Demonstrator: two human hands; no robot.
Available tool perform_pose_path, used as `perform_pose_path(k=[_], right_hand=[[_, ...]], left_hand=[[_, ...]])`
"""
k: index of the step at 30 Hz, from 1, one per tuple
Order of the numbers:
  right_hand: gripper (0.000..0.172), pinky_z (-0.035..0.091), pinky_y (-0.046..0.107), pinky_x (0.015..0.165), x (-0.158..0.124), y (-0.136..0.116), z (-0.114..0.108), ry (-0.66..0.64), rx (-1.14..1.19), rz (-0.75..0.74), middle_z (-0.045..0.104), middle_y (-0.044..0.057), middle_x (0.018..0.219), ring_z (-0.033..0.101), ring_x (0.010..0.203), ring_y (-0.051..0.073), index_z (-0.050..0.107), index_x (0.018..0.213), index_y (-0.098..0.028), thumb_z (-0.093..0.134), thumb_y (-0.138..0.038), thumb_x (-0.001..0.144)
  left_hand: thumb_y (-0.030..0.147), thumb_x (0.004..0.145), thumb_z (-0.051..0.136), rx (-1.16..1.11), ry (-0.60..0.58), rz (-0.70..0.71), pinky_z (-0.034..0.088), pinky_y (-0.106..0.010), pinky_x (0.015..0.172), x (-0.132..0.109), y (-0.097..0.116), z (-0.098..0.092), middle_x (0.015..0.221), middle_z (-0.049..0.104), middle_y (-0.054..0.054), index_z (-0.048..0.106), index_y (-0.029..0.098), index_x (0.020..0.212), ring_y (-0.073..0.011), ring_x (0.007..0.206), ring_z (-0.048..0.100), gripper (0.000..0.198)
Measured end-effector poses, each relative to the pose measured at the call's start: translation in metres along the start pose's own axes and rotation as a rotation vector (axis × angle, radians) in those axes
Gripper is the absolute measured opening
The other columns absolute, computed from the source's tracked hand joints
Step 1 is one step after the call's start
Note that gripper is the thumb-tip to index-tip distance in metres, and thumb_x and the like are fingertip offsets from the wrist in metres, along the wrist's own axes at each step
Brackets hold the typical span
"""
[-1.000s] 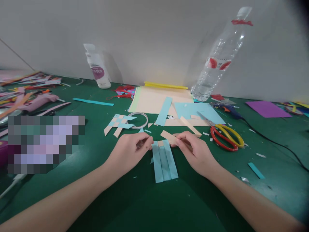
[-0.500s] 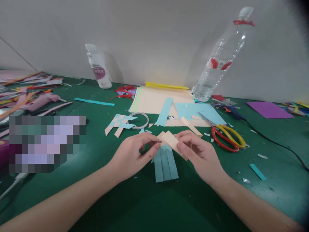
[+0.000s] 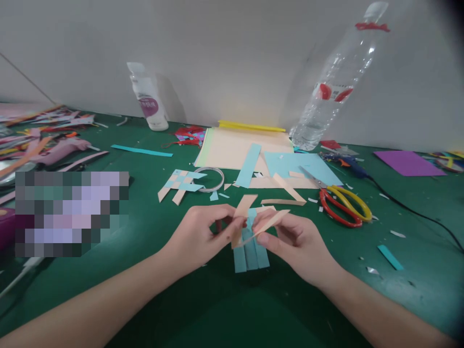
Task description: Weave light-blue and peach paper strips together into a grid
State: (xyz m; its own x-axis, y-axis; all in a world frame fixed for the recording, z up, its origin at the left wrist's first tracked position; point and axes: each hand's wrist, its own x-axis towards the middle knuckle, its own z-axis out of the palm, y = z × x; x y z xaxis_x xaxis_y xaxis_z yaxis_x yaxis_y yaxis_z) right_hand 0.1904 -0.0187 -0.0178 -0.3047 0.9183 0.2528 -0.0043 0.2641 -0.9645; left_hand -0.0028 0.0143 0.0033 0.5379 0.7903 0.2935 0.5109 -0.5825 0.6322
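Note:
Between finger and thumb, my left hand (image 3: 206, 231) pinches a peach paper strip (image 3: 247, 203) that stands up at a slant. My right hand (image 3: 297, 237) is closed on another peach paper strip (image 3: 274, 221), curled toward the left one; whether the two join is hard to see. Beneath the fingers hang or lie several light blue paper strips (image 3: 251, 256) side by side, their upper part partly covered by the hands and peach paper. Left of the hands lies a small woven blue-and-peach paper piece (image 3: 183, 181), touching a clear tape ring (image 3: 222, 180).
Scissors (image 3: 348, 208) with red and yellow handles lie at right, near a blue sheet (image 3: 304, 166) and a black cord (image 3: 406, 208). A clear bottle (image 3: 337, 72) and a white bottle (image 3: 148, 99) stand by the wall. Paper strips (image 3: 39, 140) heap at far left.
The peach strips have spread apart: the left one now stands upright in my left fingers, and the right one is turned and curled. My left fingers have closed on paper.

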Motion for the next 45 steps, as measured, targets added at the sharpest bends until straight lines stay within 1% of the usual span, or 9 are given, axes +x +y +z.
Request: perform_pose_path(k=[5, 12, 18, 22, 29, 35, 40, 42, 45], right_hand=[[0.014, 0.049, 0.034, 0.080, 0.000, 0.001, -0.001, 0.047, -0.143, 0.029, 0.063, 0.002, 0.090, 0.059, 0.086, 0.016, 0.063, 0.096, -0.026, 0.059, -0.024, 0.082], [0.011, 0.053, 0.031, 0.074, 0.006, 0.007, -0.010, 0.266, -0.213, 0.064, 0.064, 0.002, 0.083, 0.061, 0.079, 0.015, 0.063, 0.089, -0.022, 0.055, -0.027, 0.084], [0.011, 0.053, 0.029, 0.075, 0.007, 0.009, -0.013, 0.292, -0.233, 0.099, 0.064, 0.002, 0.080, 0.062, 0.077, 0.014, 0.063, 0.090, -0.020, 0.054, -0.025, 0.084], [0.012, 0.053, 0.030, 0.075, 0.007, 0.009, -0.014, 0.291, -0.253, 0.101, 0.065, 0.002, 0.080, 0.063, 0.078, 0.015, 0.062, 0.090, -0.020, 0.053, -0.026, 0.085], [0.014, 0.053, 0.032, 0.073, 0.010, 0.015, -0.021, 0.305, -0.318, 0.096, 0.065, 0.003, 0.082, 0.063, 0.078, 0.016, 0.062, 0.089, -0.021, 0.054, -0.030, 0.084], [0.015, 0.053, 0.035, 0.075, 0.009, 0.017, -0.025, 0.333, -0.377, 0.046, 0.065, 0.004, 0.081, 0.063, 0.078, 0.017, 0.062, 0.089, -0.019, 0.053, -0.031, 0.084], [0.015, 0.052, 0.036, 0.076, 0.006, 0.015, -0.025, 0.306, -0.450, 0.029, 0.066, 0.005, 0.086, 0.063, 0.082, 0.018, 0.061, 0.090, -0.020, 0.053, -0.031, 0.085], [0.014, 0.051, 0.036, 0.075, 0.005, 0.015, -0.025, 0.295, -0.481, 0.012, 0.066, 0.005, 0.086, 0.063, 0.081, 0.018, 0.061, 0.089, -0.020, 0.052, -0.030, 0.085], [0.015, 0.051, 0.035, 0.073, 0.004, 0.014, -0.025, 0.280, -0.514, 0.001, 0.065, 0.005, 0.086, 0.062, 0.080, 0.018, 0.061, 0.089, -0.020, 0.051, -0.030, 0.086]], left_hand=[[0.031, 0.089, 0.047, -0.030, 0.121, -0.156, 0.044, -0.019, 0.054, 0.004, -0.004, -0.006, 0.073, 0.069, 0.000, 0.063, 0.017, 0.075, -0.0118, 0.064, 0.061, 0.026], [0.033, 0.089, 0.046, -0.239, 0.198, -0.354, 0.049, -0.021, 0.047, 0.010, -0.012, -0.012, 0.072, 0.067, -0.002, 0.061, 0.016, 0.096, -0.0123, 0.054, 0.062, 0.023], [0.032, 0.088, 0.049, -0.263, 0.292, -0.385, 0.049, -0.020, 0.043, 0.011, -0.015, -0.012, 0.099, 0.067, -0.005, 0.063, 0.018, 0.091, -0.0097, 0.053, 0.061, 0.020], [0.035, 0.085, 0.054, -0.348, 0.299, -0.396, 0.047, -0.019, 0.040, 0.012, -0.017, -0.011, 0.112, 0.063, -0.008, 0.064, 0.017, 0.092, -0.0103, 0.056, 0.061, 0.023], [0.036, 0.086, 0.052, -0.265, 0.273, -0.422, 0.047, -0.020, 0.043, 0.010, -0.019, -0.011, 0.071, 0.063, -0.004, 0.066, 0.018, 0.101, -0.0107, 0.052, 0.054, 0.028], [0.032, 0.088, 0.047, -0.153, 0.283, -0.301, 0.048, -0.019, 0.047, 0.006, -0.024, -0.008, 0.088, 0.060, -0.006, 0.063, 0.019, 0.110, -0.0108, 0.062, 0.055, 0.030], [0.029, 0.089, 0.042, -0.049, 0.172, -0.261, 0.045, -0.021, 0.049, 0.006, -0.008, -0.014, 0.076, 0.058, -0.002, 0.064, 0.017, 0.084, -0.0101, 0.055, 0.052, 0.026], [0.028, 0.088, 0.041, 0.045, 0.192, -0.215, 0.042, -0.021, 0.050, 0.006, 0.001, -0.022, 0.076, 0.059, -0.002, 0.061, 0.017, 0.073, -0.0107, 0.058, 0.051, 0.027], [0.028, 0.088, 0.039, 0.149, 0.154, -0.211, 0.039, -0.022, 0.053, 0.003, 0.008, -0.035, 0.061, 0.056, 0.001, 0.056, 0.018, 0.069, -0.0118, 0.056, 0.051, 0.028]])
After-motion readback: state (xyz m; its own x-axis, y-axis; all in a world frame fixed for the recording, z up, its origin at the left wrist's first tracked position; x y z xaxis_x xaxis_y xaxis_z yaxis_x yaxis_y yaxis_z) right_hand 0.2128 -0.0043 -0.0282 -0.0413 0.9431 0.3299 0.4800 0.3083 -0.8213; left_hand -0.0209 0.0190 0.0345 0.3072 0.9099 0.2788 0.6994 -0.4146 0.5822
